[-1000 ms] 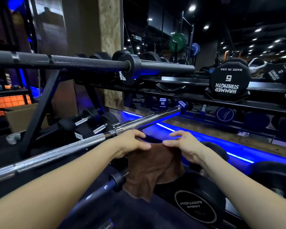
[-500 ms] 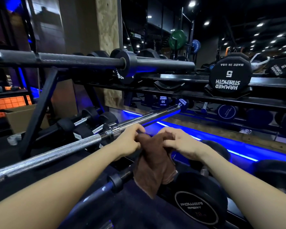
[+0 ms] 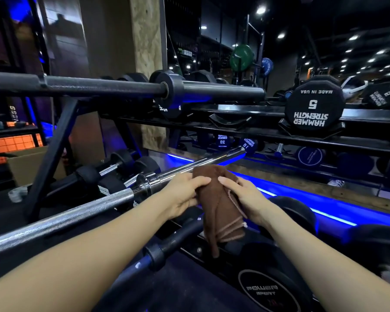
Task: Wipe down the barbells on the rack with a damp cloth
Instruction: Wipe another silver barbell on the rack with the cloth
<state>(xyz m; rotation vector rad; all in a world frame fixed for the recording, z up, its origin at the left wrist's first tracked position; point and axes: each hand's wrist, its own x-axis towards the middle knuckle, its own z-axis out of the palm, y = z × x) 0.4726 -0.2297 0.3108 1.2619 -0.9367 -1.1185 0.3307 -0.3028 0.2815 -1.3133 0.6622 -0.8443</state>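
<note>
A brown cloth (image 3: 218,199) hangs folded lengthwise between my hands, its top edge up against the sleeve of the chrome barbell (image 3: 77,210). My left hand (image 3: 185,192) pinches the cloth's left side with thumb and fingers. My right hand (image 3: 243,197) holds the right side, fingers curled round the fold. The chrome barbell runs from lower left to its tip (image 3: 239,152) in the middle. A black barbell (image 3: 122,86) lies on the rack above it. A third dark bar (image 3: 158,251) lies low, under the cloth.
The black rack frame (image 3: 52,158) slants up at the left. Dumbbells (image 3: 314,108) sit on shelves to the right, and more lie near my right arm (image 3: 270,287). A cardboard box (image 3: 25,163) stands at the left. Blue strip light runs along the floor.
The cloth was spread wide between my hands; both hands have come together and folded it into a narrow bundle, raising it to the chrome barbell's sleeve.
</note>
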